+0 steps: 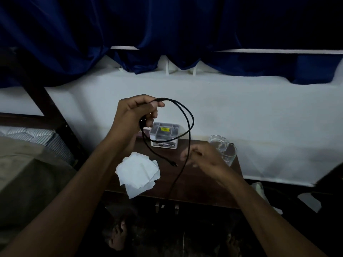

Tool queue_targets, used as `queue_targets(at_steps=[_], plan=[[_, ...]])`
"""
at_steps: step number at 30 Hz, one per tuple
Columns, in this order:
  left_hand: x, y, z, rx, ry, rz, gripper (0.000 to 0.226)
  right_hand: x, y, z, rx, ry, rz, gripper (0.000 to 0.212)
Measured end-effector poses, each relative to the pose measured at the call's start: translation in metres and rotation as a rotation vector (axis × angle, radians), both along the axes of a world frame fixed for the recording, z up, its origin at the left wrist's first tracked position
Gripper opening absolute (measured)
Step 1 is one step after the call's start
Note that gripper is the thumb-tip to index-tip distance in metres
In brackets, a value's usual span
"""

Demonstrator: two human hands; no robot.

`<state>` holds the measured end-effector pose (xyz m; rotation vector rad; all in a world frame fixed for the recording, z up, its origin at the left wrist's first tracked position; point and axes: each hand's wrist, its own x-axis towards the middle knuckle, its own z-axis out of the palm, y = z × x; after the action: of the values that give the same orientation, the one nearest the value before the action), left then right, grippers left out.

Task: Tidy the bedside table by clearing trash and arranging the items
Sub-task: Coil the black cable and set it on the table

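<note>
White tissue paper point(138, 173), creased and layered in soft squares, lies at the left front of the dark wood-grain bedside table point(200, 188), part of it overhanging the front edge. Above it, the left hand point(136, 113) is raised clear of the table, fingers and thumb curled around gathered loops of a thin black cable point(191, 125). One round loop hangs from that grip; a short free end with a small plug dangles just above the tabletop. Behind, a small grey compartmented box point(164, 135) stands at the back edge. The long strand drops past the table front toward the floor. The right hand point(204, 158) is blurred; its fingers appear pinched on that strand, though contact cannot be confirmed. Two clear glasses point(223, 148), smooth and thin-walled, stand just beside that hand at the right rear.

Risk assessment: drawing the strand sideways to coil it could sweep the hand into the glasses and topple them. The swinging plug may drag the tissue off the edge. Loose loops may slip and tangle.
</note>
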<state>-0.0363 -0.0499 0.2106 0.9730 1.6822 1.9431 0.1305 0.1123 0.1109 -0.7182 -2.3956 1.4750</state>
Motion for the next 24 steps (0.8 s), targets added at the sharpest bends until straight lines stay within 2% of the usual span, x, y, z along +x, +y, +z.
queue_targets(at_steps=[3, 5, 8, 10, 13, 15, 17, 21, 24], plan=[[-0.004, -0.008, -0.009, 0.032, -0.127, 0.041, 0.017, 0.013, -0.013, 0.011, -0.334, 0.095, -0.032, 0.038], [-0.006, -0.011, -0.015, 0.045, -0.19, 0.077, 0.016, 0.018, -0.018, 0.015, -0.392, 0.147, 0.013, 0.04], [-0.008, -0.016, -0.019, 0.07, -0.26, 0.08, 0.021, 0.018, -0.018, 0.015, -0.184, 0.243, -0.054, 0.021], [-0.009, -0.019, -0.021, 0.045, -0.295, 0.051, 0.026, 0.014, -0.011, 0.02, -0.192, 0.339, -0.177, 0.023], [-0.009, -0.021, -0.035, -0.158, -0.194, -0.006, 0.006, 0.009, -0.001, 0.043, -0.26, 0.498, -0.317, 0.024], [-0.008, -0.021, -0.047, -0.31, -0.08, -0.062, 0.012, 0.007, 0.002, 0.065, -0.168, 0.546, -0.302, 0.023], [-0.004, -0.019, -0.052, -0.391, -0.018, -0.103, 0.009, 0.006, 0.003, 0.087, -0.026, 0.539, -0.218, 0.023], [0.012, -0.007, -0.047, -0.388, 0.036, -0.165, 0.007, -0.002, 0.004, 0.116, 0.254, 0.398, -0.055, 0.027], [0.025, 0.001, -0.032, -0.304, -0.016, -0.2, 0.011, -0.012, 0.006, 0.119, 0.224, 0.301, -0.05, 0.028]])
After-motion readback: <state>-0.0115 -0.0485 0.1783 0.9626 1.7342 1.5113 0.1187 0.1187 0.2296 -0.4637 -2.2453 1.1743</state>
